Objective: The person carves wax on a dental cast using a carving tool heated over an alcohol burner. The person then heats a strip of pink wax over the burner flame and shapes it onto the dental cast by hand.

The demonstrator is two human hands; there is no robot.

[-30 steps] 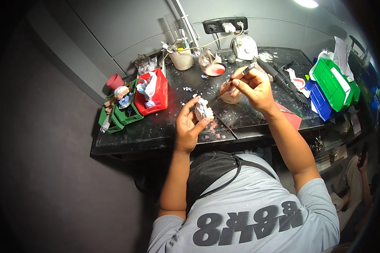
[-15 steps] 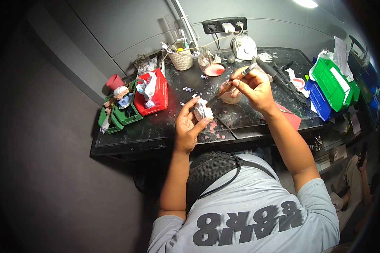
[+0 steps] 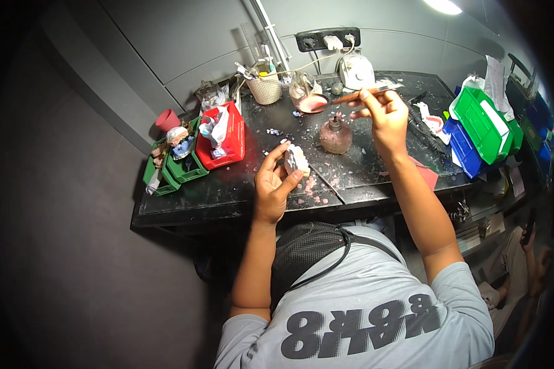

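Note:
My left hand [image 3: 273, 189] is closed around a whitish dental cast [image 3: 296, 162], fingers behind it and thumb at its near edge. My right hand [image 3: 385, 120] grips a wax knife [image 3: 353, 96] with a brown handle, raised over the bench and pointing left. Its dark blade is by a round dish of pink-red wax [image 3: 314, 103]; I cannot tell whether it touches the wax. Below the blade stands a small glass spirit burner [image 3: 335, 138] with pinkish stains. A thin dark rod-like tool [image 3: 329, 185] lies on the bench beside the cast.
Left stand a red bin [image 3: 231, 138] and green bins [image 3: 188, 166]. A holder of tools [image 3: 265, 89] is behind. Rightward are a dark handpiece cord [image 3: 428, 135], a pink-and-white dental piece [image 3: 434, 120], and blue [image 3: 465, 147] and green bins [image 3: 483, 120]. Wax scraps litter the bench [image 3: 240, 184].
My right hand has moved the wax knife up and away from the cast, toward the wax dish, uncovering the burner. My left hand keeps the cast in nearly the same place, slightly turned.

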